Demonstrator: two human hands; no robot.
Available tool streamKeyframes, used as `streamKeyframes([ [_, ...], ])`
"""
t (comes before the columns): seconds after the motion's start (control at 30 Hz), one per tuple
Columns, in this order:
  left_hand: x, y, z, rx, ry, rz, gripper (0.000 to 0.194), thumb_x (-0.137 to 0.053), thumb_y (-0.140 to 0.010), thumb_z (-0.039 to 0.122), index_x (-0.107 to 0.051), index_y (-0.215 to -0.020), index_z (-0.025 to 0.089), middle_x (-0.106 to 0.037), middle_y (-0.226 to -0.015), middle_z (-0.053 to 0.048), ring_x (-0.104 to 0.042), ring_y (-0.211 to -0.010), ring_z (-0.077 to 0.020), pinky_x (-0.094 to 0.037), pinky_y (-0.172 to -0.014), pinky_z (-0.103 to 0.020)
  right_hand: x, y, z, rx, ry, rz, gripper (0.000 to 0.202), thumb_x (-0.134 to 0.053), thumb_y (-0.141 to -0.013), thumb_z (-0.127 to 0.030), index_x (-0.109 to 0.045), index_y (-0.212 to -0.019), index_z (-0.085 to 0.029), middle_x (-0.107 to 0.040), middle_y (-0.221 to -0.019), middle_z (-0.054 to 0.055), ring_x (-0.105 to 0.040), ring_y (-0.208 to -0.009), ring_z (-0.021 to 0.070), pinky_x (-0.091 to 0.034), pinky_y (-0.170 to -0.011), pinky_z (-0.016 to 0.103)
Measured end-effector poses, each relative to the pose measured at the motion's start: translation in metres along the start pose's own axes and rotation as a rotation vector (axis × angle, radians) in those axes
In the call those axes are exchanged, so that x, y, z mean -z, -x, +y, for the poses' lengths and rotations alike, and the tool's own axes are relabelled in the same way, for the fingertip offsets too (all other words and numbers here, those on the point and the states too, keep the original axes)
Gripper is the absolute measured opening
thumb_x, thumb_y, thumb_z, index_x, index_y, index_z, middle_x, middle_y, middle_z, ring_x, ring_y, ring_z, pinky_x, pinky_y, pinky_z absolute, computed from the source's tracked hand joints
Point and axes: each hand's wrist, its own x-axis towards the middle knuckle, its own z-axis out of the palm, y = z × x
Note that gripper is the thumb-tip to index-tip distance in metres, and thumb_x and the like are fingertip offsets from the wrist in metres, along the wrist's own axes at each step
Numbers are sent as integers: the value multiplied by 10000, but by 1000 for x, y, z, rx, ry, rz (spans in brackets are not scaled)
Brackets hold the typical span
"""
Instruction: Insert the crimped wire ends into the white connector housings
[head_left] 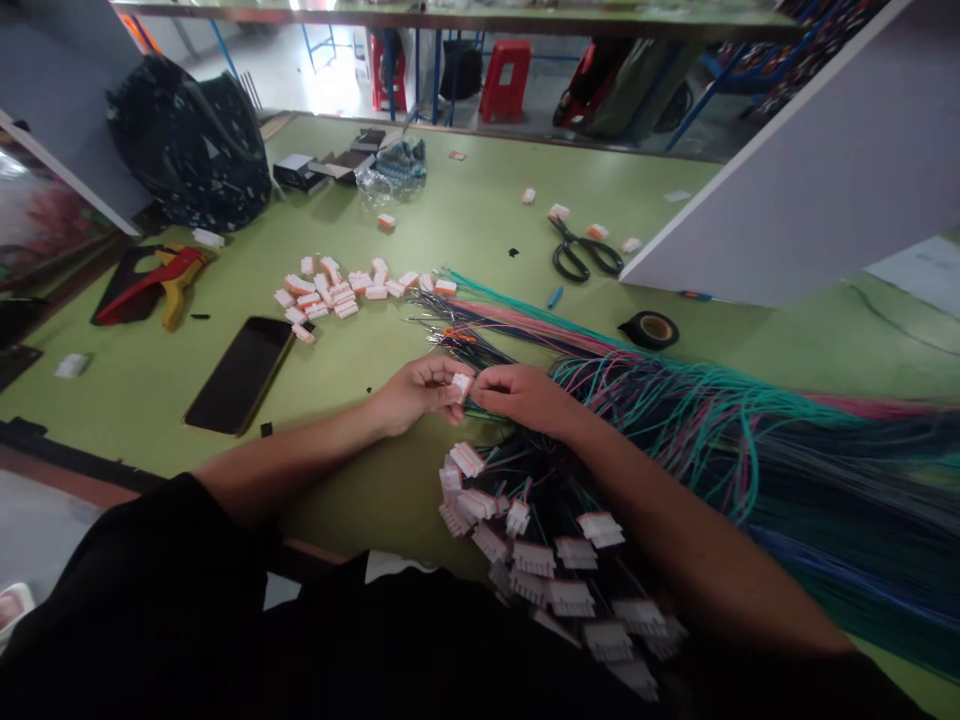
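My left hand (421, 393) is closed around a white connector housing (461, 384), pinched between thumb and fingers. Right beside it, my right hand (517, 396) has its thumb and fingers pressed together at the housing's side; a wire in that pinch is too small to make out. Below my hands lie several white-and-orange connectors (533, 558) with wires attached. Past my fingers, the stripped ends of a wire bundle (525, 328) point left, in green, pink and black. A pile of loose connector housings (322, 290) sits farther off to the left.
A phone (240, 375) lies left of my arm, with red-and-yellow pliers (166, 280) beyond it. Black scissors (581, 250) and a roll of black tape (649, 329) are at the right, near a white partition (795, 160). A dark bag (191, 145) stands at the back left.
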Motion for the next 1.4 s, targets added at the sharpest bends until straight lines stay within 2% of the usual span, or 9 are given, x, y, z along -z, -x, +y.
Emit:
streamKeyframes([
  [0.07, 3, -1, 1, 12, 16, -51, 414, -786, -608, 321, -568, -905, 133, -610, -596, 39, -604, -486, -86, -494, -482, -191, 15, 1, 5, -1, 12, -20, 228, -495, -769, -319, -627, -679, -156, -602, -649, -5, -520, -618, 110, -378, -603, 226],
  [0.2, 9, -1, 4, 70, 15, -191, 362, -777, -624, 296, -579, -880, 133, -608, -602, 36, -586, -466, -74, -475, -449, -176, 34, -1, 17, -105, 335, 229, 197, -469, -777, -204, -661, -762, -166, -675, -837, 59, -577, -789, 167, -400, -705, 274],
  [0.3, 11, -1, 6, 108, -2, -252, 351, -773, -627, 286, -589, -886, 137, -607, -608, 36, -590, -480, -73, -476, -454, -171, 29, -5, 18, -148, 580, 138, 218, -465, -772, -146, -682, -790, -160, -683, -870, 81, -587, -830, 188, -394, -721, 282],
  [0.43, 11, 0, 6, 110, -10, -256, 359, -771, -631, 295, -587, -896, 137, -605, -614, 36, -591, -484, -77, -480, -462, -180, 19, -6, 11, -205, 763, 36, 255, -443, -800, -161, -693, -853, -153, -685, -931, 105, -599, -875, 210, -385, -699, 284],
  [0.6, 12, -1, 4, 106, -5, -248, 375, -775, -632, 289, -583, -915, 135, -611, -629, 30, -599, -489, -82, -484, -462, -182, 24, -2, 9, -343, 782, 17, 280, -435, -789, -166, -691, -902, -155, -699, -942, 104, -618, -871, 222, -377, -658, 289],
  [0.77, 12, 0, 5, 104, -19, -257, 347, -757, -654, 285, -583, -915, 137, -609, -628, 30, -596, -493, -76, -485, -461, -174, 28, -3, 16, -382, 822, 33, 280, -451, -748, -120, -687, -897, -144, -693, -941, 118, -617, -868, 219, -387, -666, 285],
  [0.97, 11, 1, 5, 102, -42, -249, 300, -733, -679, 275, -582, -900, 139, -605, -623, 32, -587, -489, -70, -479, -466, -175, 30, 1, 18, -319, 822, 58, 282, -445, -753, -87, -675, -911, -127, -666, -978, 135, -601, -905, 231, -397, -702, 292],
  [1.07, 11, 1, 5, 96, -54, -237, 289, -726, -684, 264, -581, -900, 138, -609, -635, 28, -587, -490, -70, -477, -471, -177, 31, 4, 16, -279, 803, 18, 261, -471, -759, -108, -677, -916, -145, -658, -997, 119, -599, -914, 228, -401, -719, 291],
  [1.4, 12, 1, 4, 80, -48, -244, 257, -702, -699, 220, -587, -915, 140, -602, -660, 19, -594, -504, -84, -476, -484, -199, 26, 1, 6, -373, 901, -8, 285, -413, -830, -155, -662, -965, -123, -666, -989, 150, -619, -923, 263, -420, -693, 314],
])
